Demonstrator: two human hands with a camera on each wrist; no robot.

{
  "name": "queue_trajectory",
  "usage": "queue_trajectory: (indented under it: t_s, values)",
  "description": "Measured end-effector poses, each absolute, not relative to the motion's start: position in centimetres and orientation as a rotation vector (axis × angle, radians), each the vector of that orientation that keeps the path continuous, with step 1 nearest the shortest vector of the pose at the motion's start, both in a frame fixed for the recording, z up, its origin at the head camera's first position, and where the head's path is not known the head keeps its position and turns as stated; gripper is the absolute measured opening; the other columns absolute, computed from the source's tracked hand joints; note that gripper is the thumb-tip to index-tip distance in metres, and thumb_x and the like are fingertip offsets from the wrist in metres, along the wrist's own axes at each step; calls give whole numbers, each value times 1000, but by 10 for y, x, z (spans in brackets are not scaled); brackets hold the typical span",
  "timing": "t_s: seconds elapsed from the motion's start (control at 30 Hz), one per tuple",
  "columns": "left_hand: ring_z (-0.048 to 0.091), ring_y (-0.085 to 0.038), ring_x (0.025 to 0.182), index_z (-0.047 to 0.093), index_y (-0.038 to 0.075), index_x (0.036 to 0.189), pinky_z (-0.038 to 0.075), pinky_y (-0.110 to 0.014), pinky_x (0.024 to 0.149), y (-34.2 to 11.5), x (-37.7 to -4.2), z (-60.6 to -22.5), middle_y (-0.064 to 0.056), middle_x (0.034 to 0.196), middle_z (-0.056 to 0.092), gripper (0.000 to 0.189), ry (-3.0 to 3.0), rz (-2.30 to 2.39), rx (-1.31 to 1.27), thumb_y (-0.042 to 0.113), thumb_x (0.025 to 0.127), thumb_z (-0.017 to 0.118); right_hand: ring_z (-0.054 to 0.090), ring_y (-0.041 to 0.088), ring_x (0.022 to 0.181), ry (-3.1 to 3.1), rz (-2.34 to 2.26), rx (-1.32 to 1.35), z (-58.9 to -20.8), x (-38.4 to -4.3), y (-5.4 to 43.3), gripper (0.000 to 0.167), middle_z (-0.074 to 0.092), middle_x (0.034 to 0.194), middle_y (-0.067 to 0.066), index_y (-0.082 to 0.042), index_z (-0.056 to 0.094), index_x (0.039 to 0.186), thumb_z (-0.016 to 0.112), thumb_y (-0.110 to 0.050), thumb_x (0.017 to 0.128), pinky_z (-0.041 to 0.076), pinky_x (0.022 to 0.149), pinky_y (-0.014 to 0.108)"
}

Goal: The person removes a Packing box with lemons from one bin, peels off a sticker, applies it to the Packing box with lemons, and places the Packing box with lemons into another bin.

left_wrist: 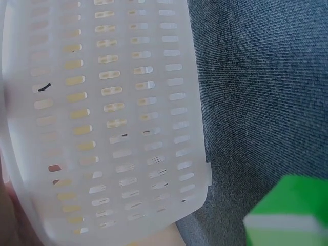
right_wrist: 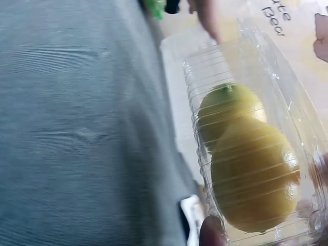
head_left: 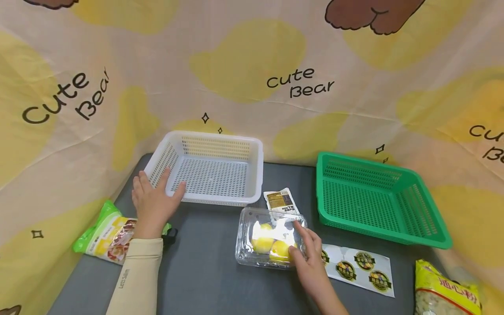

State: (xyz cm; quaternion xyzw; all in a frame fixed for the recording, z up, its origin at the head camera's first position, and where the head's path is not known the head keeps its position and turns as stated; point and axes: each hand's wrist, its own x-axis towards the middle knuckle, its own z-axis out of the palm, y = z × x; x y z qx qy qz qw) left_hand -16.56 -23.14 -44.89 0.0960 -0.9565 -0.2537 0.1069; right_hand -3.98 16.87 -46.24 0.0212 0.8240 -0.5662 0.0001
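My left hand (head_left: 155,199) rests at the near left corner of a white plastic basket (head_left: 257,175), fingers spread over its rim. The basket's slotted wall (left_wrist: 123,128) fills much of the left wrist view. My right hand (head_left: 313,262) grips the right end of a clear plastic box (head_left: 246,251), thumb and fingers on opposite sides of it. Yellow lemons (right_wrist: 256,174) show through the box. Under its far edge a small white and brown packet (head_left: 281,199) is partly covered. Whether the box touches the table cannot be told.
A green basket (head_left: 423,240) stands at the back right. In front of it lies a white sheet of round stickers (head_left: 360,267). A yellow pasta bag (head_left: 445,288) is at the right, and a green and yellow food bag (head_left: 106,236) lies beside my left forearm.
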Motion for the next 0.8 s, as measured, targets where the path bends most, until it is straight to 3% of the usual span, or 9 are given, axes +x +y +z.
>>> queue_trajectory:
  t_s: [0.33,0.8]
  values:
    - [-15,-57,154,27,19,170,-1,-79,115,-232,-166,-449,-35,169,-16,88,-2821,-757,289,70,101,46,33,45,142,2603,-1748,60,-490,-35,160,65,28,154,16,-19,46,161,60,-7,99,29,109,73]
    - [-17,-57,154,27,18,170,-2,-79,115,-231,-167,-450,-34,169,-18,88,-2832,-746,302,71,102,44,41,45,135,2659,-1715,73,-495,-34,152,60,28,152,17,-21,51,157,64,-12,100,36,104,71]
